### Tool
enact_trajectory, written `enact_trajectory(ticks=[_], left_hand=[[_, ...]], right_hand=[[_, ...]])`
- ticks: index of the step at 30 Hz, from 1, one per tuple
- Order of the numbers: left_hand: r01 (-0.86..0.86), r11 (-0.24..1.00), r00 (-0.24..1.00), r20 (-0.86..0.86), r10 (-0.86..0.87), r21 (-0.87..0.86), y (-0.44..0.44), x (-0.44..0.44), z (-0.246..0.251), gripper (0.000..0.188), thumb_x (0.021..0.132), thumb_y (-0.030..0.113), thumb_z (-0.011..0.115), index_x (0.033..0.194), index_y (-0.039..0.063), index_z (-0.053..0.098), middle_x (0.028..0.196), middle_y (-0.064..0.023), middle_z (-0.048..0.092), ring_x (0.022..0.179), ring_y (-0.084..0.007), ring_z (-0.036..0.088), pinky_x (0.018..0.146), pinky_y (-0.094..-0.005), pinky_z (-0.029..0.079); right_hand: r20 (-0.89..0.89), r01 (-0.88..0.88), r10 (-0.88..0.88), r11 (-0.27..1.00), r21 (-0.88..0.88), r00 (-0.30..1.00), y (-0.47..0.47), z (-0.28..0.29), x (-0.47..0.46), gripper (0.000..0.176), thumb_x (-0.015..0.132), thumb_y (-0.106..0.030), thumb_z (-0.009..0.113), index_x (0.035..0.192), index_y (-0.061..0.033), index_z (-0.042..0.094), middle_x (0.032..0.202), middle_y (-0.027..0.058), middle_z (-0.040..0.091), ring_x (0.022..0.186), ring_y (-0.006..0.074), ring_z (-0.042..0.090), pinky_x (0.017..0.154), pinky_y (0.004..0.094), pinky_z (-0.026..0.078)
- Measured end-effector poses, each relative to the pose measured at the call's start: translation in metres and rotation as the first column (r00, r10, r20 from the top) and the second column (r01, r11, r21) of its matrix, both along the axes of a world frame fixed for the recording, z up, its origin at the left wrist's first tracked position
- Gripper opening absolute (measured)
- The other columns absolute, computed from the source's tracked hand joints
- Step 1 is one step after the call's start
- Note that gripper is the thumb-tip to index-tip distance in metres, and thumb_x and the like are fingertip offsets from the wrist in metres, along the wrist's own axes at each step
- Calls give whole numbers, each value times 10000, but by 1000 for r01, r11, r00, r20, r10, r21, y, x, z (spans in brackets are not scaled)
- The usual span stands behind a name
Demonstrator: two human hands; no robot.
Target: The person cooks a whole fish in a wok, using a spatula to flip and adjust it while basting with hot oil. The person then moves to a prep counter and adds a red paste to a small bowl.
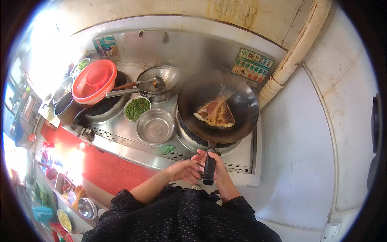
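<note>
My right hand (220, 168) grips the black handle (209, 168) of a dark wok (246, 106), with its thumb on top and fingers curled round the left side. Inside the wok lies a browned piece of fish (215, 114) with its tail towards the back wall. The wok appears tilted, its inside facing me, over the right burner (187, 142). Just left of the handle is my left hand (184, 171), slightly blurred, fingers apart and holding nothing. Whether its fingertips touch my right hand is hard to tell.
Left of the wok stand a steel bowl (155, 126), a bowl of chopped greens (137, 109) and a perforated strainer (151, 81) with a ladle (155, 82) across it. A red plastic basket (94, 81) rests farther left. A pipe (297, 48) runs down the wall at right.
</note>
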State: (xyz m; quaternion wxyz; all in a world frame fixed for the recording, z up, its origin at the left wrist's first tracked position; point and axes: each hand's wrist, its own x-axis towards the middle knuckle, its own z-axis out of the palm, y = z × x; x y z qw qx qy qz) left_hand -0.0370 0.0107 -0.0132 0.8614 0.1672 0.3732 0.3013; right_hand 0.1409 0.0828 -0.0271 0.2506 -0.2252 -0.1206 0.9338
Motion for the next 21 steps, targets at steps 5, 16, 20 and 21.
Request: enact_trajectory(ticks=[5, 16, 20, 21], left_hand=[[-167, 986, 985, 46, 168, -26, 4, 54, 52, 200, 834, 185, 546, 950, 22, 536, 809, -121, 596, 704, -223, 598, 652, -351, 516], [-405, 912, 914, -65, 400, -73, 8, 73, 31, 149, 702, -25, 583, 816, 10, 495, 662, -81, 522, 555, -168, 529, 439, -276, 434], [-387, 921, 920, -84, 383, -45, 8, 68, 23, 154, 693, -13, 588, 815, 10, 497, 661, -82, 526, 549, -168, 530, 434, -277, 431], [-387, 922, 920, -85, 383, -27, 8, 67, 17, 155, 692, -9, 591, 814, 8, 497, 659, -82, 527, 544, -168, 530, 433, -276, 431]], right_hand=[[-77, 99, -106, 991, -95, 991, -3, -3, -10, 352, 809, -202, 551, 1110, -25, 507, 909, 77, 603, 924, 226, 563, 899, 399, 424], [-234, 44, -92, 978, -205, 968, 5, -28, -18, 147, 811, -170, 586, 903, -99, 494, 688, -28, 537, 685, 120, 546, 745, 312, 447], [-151, 69, -86, 991, -112, 985, 7, -35, -18, 188, 815, -204, 590, 932, -88, 500, 715, -1, 549, 703, 146, 555, 744, 322, 453], [-56, 57, -61, 995, -78, 997, 7, -34, -16, 214, 821, -233, 585, 947, -82, 502, 732, 14, 556, 719, 161, 561, 740, 329, 457]])
